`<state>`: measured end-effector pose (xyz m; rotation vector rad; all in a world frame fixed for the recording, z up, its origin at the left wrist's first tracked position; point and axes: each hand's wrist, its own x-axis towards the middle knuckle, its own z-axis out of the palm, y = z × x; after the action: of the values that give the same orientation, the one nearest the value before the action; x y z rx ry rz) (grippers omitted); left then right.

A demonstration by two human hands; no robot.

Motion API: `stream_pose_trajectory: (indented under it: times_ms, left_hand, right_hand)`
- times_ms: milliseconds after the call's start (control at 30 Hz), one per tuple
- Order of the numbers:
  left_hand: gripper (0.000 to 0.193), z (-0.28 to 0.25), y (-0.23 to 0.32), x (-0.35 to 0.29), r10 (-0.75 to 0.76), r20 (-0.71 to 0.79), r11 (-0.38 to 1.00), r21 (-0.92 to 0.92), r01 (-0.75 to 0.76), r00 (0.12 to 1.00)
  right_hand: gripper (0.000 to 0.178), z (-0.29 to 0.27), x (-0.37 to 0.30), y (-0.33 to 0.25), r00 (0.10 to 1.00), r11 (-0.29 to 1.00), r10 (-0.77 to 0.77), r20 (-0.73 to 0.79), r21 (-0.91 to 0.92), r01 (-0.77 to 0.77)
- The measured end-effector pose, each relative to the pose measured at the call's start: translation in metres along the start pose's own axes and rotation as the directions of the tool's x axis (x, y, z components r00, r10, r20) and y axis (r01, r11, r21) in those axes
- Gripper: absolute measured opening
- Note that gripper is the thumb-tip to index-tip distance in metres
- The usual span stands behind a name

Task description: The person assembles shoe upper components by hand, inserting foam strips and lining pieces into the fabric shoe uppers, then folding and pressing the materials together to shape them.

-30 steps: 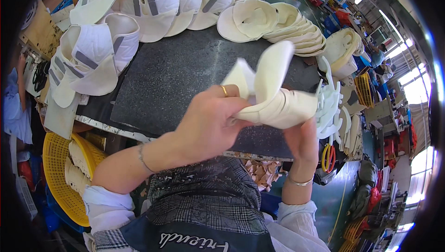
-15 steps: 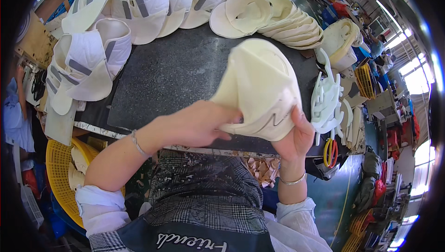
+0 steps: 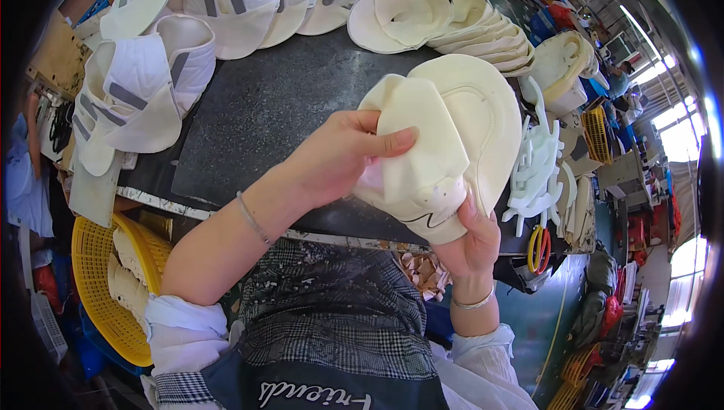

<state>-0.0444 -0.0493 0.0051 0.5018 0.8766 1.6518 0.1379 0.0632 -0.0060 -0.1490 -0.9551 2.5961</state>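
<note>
Above the near edge of the dark work board, I hold a cream moulded foam neck collar piece (image 3: pixel 486 119) in both hands. It has a broad rounded flap and a dark curved mark low on its front. My left hand (image 3: pixel 339 153) pinches its folded-over left side, thumb on top and fingers mostly hidden behind. Gripping the lower edge with thumb in front, my right hand (image 3: pixel 469 240) supports it from below; its other fingers are largely out of sight.
White neck collars (image 3: pixel 143 89) with grey strips line the board's (image 3: pixel 249 119) left and back. Stacked cream foam pieces (image 3: pixel 483 33) lie at the back right. Pale plastic frames (image 3: pixel 534 168) and red-and-yellow-handled scissors (image 3: pixel 538 250) are at the right. A yellow basket (image 3: pixel 90 274) stands lower left.
The foam piece has turned, so its rounded flap now faces up and right. My left hand has moved from its lower edge up to its left side, where it folds the foam over.
</note>
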Motion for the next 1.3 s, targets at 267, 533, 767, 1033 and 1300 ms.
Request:
stream_pose_trajectory:
  times_ms: [267, 533, 767, 1033, 1300]
  left_hand:
    - [0.035, -0.004, 0.002, 0.001, -0.051, 0.195, 0.997, 0.074, 0.037, 0.979]
    - [0.033, -0.005, -0.002, 0.006, -0.103, 0.084, 0.827, 0.561, 0.038, 0.991]
    - [0.021, 0.013, -0.029, 0.010, 0.610, -0.018, 0.323, 0.919, -0.227, 0.793]
    - [0.030, 0.026, -0.052, -0.021, 0.658, 0.209, 0.235, 0.856, -0.461, 0.723]
    - [0.027, 0.029, -0.027, -0.023, 0.260, 0.124, 0.497, 0.833, -0.243, 0.958]
  right_hand:
    - [0.066, -0.019, -0.003, -0.004, 0.994, 0.995, -0.085, 0.066, -0.051, 0.088]
    - [0.066, -0.026, 0.005, -0.004, 0.993, 0.996, -0.002, 0.119, 0.086, -0.009]
    - [0.052, -0.019, 0.020, -0.001, 0.988, 0.946, -0.100, 0.116, 0.318, 0.058]
    - [0.042, -0.032, 0.023, -0.017, 0.993, 0.914, -0.103, 0.055, 0.399, 0.073]
    - [0.043, -0.020, 0.021, -0.025, 0.986, 0.982, -0.146, 0.077, 0.129, 0.136]
